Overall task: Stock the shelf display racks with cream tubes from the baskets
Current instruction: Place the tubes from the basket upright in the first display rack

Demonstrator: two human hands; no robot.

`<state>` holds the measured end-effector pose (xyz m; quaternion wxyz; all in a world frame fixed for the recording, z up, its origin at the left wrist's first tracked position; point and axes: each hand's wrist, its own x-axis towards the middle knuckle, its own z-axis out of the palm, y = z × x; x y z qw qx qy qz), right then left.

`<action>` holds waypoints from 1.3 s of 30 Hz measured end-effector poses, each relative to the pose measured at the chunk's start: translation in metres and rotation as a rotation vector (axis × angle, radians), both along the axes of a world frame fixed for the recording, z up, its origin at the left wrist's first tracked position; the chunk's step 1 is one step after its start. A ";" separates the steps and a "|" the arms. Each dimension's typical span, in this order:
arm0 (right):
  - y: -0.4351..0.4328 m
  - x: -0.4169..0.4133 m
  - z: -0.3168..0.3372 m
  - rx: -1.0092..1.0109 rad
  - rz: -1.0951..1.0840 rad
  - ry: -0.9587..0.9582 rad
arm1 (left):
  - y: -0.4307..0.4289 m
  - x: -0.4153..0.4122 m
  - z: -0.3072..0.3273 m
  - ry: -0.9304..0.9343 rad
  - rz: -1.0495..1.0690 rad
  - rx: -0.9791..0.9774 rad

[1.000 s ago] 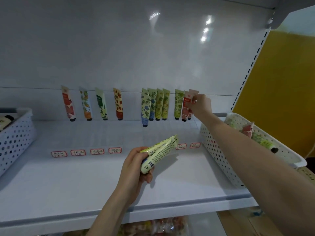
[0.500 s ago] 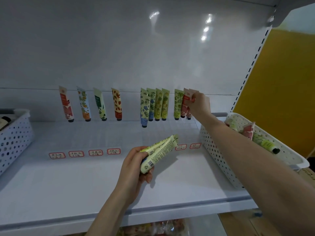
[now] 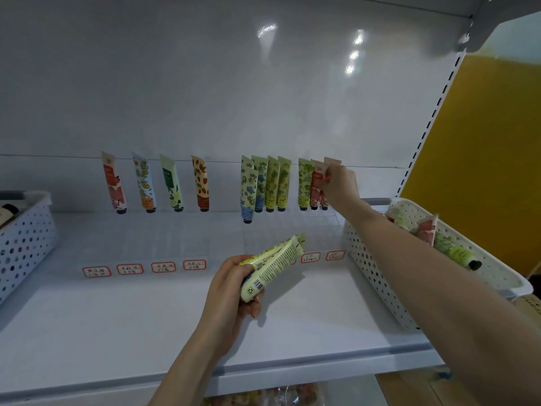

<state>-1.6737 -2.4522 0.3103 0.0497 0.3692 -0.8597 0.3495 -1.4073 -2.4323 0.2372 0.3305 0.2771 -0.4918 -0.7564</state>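
2 bskts, ~11 tubes racked, 2 held

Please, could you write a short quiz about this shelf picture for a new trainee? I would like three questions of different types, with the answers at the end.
1. True or false: the left hand holds pale yellow tubes above the shelf.
2. The right hand pinches a red tube at which part of the row? A) left end B) middle C) right end
3. Fill in: spare tubes lie in the white ___ at the right.

Key: 1 true; 2 C; 3 basket.
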 end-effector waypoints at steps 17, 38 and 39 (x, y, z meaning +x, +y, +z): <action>0.001 -0.002 0.002 0.085 -0.021 -0.022 | 0.001 0.001 0.005 0.023 -0.008 0.001; 0.117 0.137 0.034 -0.194 0.392 -0.718 | 0.043 0.026 0.037 0.109 0.239 -0.280; 0.119 0.145 0.031 -0.175 0.409 -0.762 | 0.047 0.028 0.037 0.098 0.247 -0.340</action>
